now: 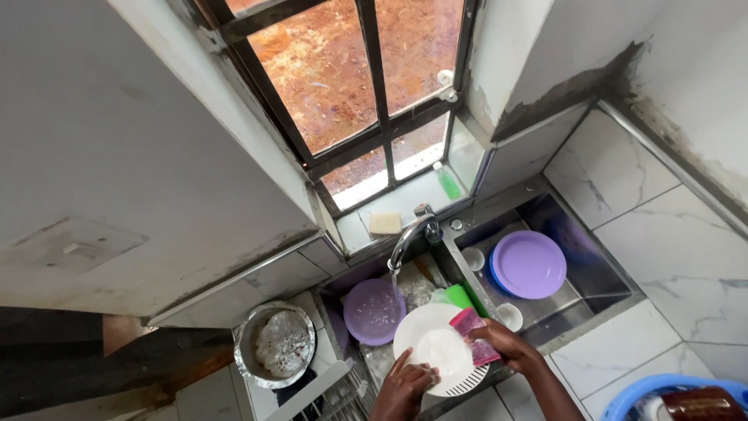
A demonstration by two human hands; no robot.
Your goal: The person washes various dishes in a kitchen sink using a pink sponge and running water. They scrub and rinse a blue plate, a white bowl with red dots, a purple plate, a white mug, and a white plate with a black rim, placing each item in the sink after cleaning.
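White plastic, round and with a slotted rim, the plate [436, 347] sits low in the middle of the frame, over the left basin of the steel sink [600, 292]. My left hand [405, 383] comes up from the bottom edge with its fingers spread flat against the plate's lower left side, steadying it. My right hand [505, 343] is curled around a pink scrubbing cloth [474, 337], pinching it against the plate's right edge. Just above the cloth a green cup [460, 296] pokes up, and to the left of the plate a purple plate [374, 310] lies in the same basin under the curved tap [411, 238]. Right of centre, the other basin holds a purple plate stacked on a blue one [530, 263], with two small white cups [510, 316] near it. On the window ledge above lie a bar of soap [385, 224] and a green bottle [449, 182]. At lower left a dirty metal pot [276, 344] stands on the worktop, and a blue basin [670, 386] shows in the bottom right corner.
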